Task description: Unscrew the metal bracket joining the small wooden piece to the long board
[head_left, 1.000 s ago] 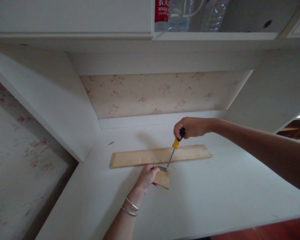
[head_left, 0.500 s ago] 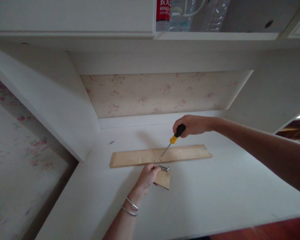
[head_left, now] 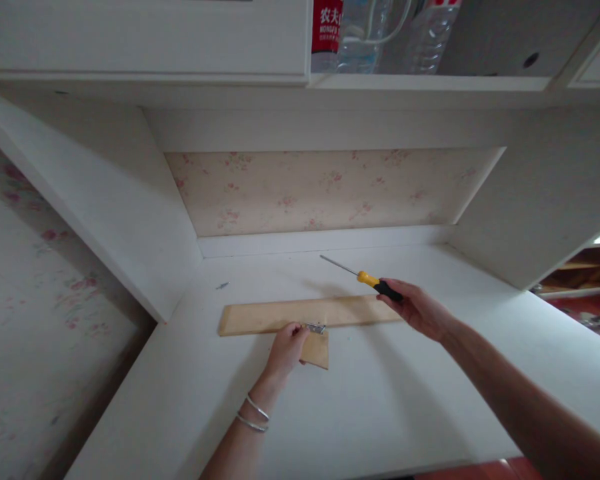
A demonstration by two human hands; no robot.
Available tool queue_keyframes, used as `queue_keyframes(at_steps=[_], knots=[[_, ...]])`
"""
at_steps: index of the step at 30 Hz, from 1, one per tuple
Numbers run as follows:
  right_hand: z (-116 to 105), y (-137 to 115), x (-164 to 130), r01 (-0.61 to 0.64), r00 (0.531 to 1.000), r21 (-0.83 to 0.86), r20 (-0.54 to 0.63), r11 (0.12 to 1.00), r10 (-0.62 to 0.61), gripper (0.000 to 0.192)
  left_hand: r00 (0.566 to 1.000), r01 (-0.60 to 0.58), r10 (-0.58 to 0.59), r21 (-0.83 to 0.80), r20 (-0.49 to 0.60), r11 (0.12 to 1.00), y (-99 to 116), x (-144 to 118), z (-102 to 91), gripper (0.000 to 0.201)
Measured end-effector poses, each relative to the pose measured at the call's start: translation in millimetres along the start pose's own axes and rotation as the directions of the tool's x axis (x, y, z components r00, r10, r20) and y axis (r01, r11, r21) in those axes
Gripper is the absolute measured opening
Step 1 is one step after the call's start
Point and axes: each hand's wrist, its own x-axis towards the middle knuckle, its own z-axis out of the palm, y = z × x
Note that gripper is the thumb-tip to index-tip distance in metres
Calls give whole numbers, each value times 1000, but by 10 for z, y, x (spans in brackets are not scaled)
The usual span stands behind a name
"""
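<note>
A long pale wooden strip (head_left: 280, 313) lies flat on the white desk (head_left: 390, 400). In front of its middle sits a short wooden block (head_left: 317, 350) with a small metal bracket (head_left: 316, 327) on its top edge. My left hand (head_left: 286, 347), with two silver bangles on the wrist, grips that block. My right hand (head_left: 417, 308) holds a screwdriver (head_left: 363, 275) with a yellow and black handle. Its shaft points left and away, lifted above the desk behind the strip.
A small screw (head_left: 223, 286) lies on the desk near the back left corner. White side panels close the alcove left and right, with floral wallpaper (head_left: 320, 187) behind. Water bottles (head_left: 360, 33) stand on the shelf above. The desk's front edge runs along the bottom.
My right hand has lifted the screwdriver off the bracket, swung it up and back, and moved down and right. The block in my left hand has shifted slightly toward the strip.
</note>
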Motion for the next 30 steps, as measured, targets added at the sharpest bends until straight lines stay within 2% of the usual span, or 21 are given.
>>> queue_keyframes(at_steps=[3, 4, 6, 7, 8, 10, 12, 13, 15, 17, 20, 24, 30], knots=[[-79, 397, -239, -82, 995, 200, 65, 976, 71, 24, 999, -36, 38, 100, -18, 994, -34, -54, 12, 25], [-79, 516, -327, -117, 988, 193, 124, 974, 94, 26, 999, -45, 48, 124, -23, 991, -44, -84, 15, 26], [-42, 721, -481, -203, 937, 100, 309, 974, 164, 30, 998, -49, 55, 138, -40, 989, -57, -151, 17, 27], [-8, 808, -538, -183, 924, 72, 354, 980, 147, 31, 997, -47, 54, 130, -52, 990, -61, -181, 16, 27], [34, 883, -578, -165, 925, 57, 356, 985, 134, 28, 997, -47, 54, 111, -64, 993, -65, -207, 14, 28], [136, 1000, -608, -149, 954, 26, 266, 988, 137, 21, 995, -53, 58, 54, -83, 997, -72, -241, 13, 30], [256, 1075, -596, -128, 976, -123, 162, 984, 148, 21, 991, -71, 70, -5, -112, 997, -78, -254, 23, 32], [321, 1099, -585, -115, 978, -206, 149, 972, 147, 25, 989, -80, 74, -36, -128, 996, -80, -257, 33, 32], [449, 1131, -566, -73, 976, -299, 177, 951, 130, 35, 985, -92, 75, -99, -157, 991, -78, -263, 64, 32], [562, 1160, -549, -30, 973, -313, 209, 949, 100, 40, 983, -97, 72, -148, -167, 984, -65, -276, 101, 32], [671, 1228, -495, 20, 980, -318, 196, 948, 45, 43, 987, -79, 52, -177, -153, 981, -33, -306, 143, 31], [692, 1363, -370, 35, 991, -303, 132, 952, 6, 43, 994, -47, 32, -149, -106, 988, -27, -322, 168, 31], [626, 1488, -275, 79, 996, -308, 68, 948, -61, 39, 996, -66, 70, 59, -62, 996, -139, -277, 176, 35]])
